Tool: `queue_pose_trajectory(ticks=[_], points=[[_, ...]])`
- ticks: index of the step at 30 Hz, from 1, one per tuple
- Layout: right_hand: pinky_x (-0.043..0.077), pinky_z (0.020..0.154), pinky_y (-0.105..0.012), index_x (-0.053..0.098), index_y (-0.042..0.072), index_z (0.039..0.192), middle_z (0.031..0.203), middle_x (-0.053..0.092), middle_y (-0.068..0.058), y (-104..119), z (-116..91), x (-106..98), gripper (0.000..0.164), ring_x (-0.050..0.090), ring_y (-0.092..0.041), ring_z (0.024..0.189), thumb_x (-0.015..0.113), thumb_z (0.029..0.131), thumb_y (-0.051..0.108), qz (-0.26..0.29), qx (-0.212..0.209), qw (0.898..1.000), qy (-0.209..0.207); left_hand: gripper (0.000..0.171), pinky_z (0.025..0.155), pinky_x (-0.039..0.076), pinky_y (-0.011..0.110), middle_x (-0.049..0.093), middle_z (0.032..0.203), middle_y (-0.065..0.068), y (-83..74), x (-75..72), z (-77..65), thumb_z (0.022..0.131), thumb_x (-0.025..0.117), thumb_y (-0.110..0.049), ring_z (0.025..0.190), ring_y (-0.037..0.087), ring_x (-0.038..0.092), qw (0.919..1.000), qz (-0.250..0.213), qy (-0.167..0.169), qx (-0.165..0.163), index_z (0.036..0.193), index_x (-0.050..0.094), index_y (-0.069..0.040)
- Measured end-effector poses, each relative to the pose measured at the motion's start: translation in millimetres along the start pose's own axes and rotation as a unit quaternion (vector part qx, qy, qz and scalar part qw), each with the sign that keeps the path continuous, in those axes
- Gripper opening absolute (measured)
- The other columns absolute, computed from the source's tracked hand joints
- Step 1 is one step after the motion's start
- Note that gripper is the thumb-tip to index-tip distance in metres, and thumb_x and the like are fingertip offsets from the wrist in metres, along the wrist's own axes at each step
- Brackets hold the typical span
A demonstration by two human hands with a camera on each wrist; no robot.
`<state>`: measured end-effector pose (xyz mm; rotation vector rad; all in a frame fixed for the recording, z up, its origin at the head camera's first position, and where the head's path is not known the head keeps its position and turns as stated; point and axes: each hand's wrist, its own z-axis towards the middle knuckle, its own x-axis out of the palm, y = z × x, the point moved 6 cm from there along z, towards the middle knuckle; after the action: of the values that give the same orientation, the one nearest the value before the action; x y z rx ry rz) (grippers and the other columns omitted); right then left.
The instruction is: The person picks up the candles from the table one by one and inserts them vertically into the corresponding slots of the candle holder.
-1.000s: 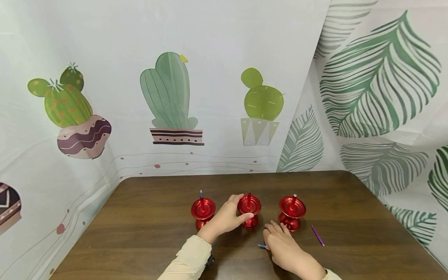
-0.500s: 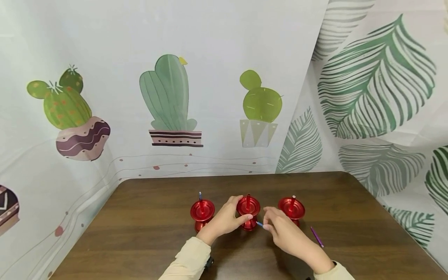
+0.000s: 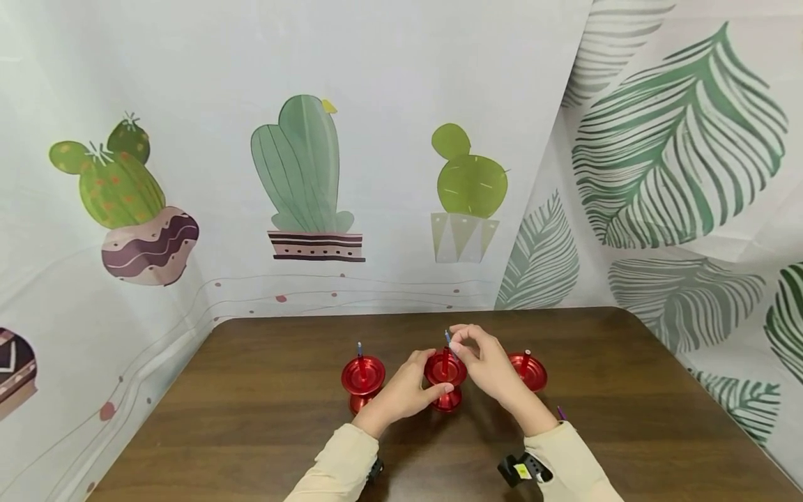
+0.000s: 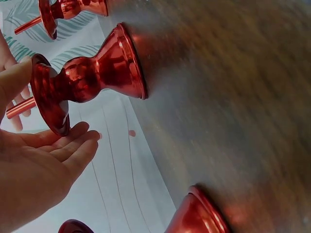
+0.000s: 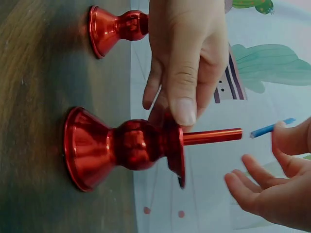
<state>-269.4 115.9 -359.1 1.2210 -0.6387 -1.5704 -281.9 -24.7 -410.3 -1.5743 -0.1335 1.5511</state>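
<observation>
My left hand [image 3: 409, 387] holds the drip plate of the middle red metal candle holder [image 5: 138, 144], thumb on one side of the rim and fingers on the other. That holder stands upright on the table, with a thin red tube [image 5: 214, 136] rising from its plate. My right hand [image 3: 486, 361] pinches a thin blue candle [image 5: 265, 130] between thumb and forefinger. In the right wrist view, the candle's lower end is close to the tube's top, with a small gap between them, and it is slightly tilted.
On the left stands another red candle holder [image 3: 364, 376] with a blue candle [image 3: 360, 348] in its tube. A third holder [image 3: 533, 375] is at the right, partly behind my right hand. A purple candle [image 3: 561, 413] lies on the brown wooden table [image 3: 263, 404], mostly hidden by my sleeve.
My right hand has picked the blue candle up from the table and raised it to above the middle holder's tube. The left hand stays at the holder's plate.
</observation>
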Motion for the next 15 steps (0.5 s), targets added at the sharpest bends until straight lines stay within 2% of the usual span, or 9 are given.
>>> queue_pose_trajectory(ticks=[4,8,15], points=[[0.05,0.094,-0.042,0.057,-0.002,0.095,0.128,0.057,-0.017,-6.2,8.9,2.8,0.006,0.058,-0.034,0.113,0.059,0.094,0.004,0.058,0.008,0.998,-0.038,0.071,0.094,0.05,0.037,0.052,0.128,0.016,0.3,0.6,0.0,0.087,0.071,-0.033,0.115,0.027,0.056,1.0,-0.002,0.0,0.002,0.138,0.041,0.006],[0.051,0.092,-0.034,0.057,-0.002,0.095,0.126,0.057,-0.014,-12.0,13.5,6.5,0.003,0.058,-0.031,0.112,0.058,0.094,0.001,0.094,0.007,0.994,-0.063,0.071,0.094,0.05,0.038,0.052,0.127,0.017,0.0,0.6,-0.1,0.087,0.072,-0.032,0.114,0.027,0.057,1.0,-0.003,-0.001,0.005,0.137,0.041,0.007],[0.048,0.093,-0.028,0.058,-0.001,0.095,0.126,0.057,-0.013,-21.8,11.8,13.6,0.005,0.056,-0.028,0.116,0.059,0.094,0.004,0.088,0.008,0.994,-0.065,0.071,0.093,0.051,0.036,0.052,0.127,0.017,-0.4,0.3,0.0,0.087,0.071,-0.032,0.112,0.026,0.057,1.0,0.0,0.0,0.006,0.138,0.04,0.007]])
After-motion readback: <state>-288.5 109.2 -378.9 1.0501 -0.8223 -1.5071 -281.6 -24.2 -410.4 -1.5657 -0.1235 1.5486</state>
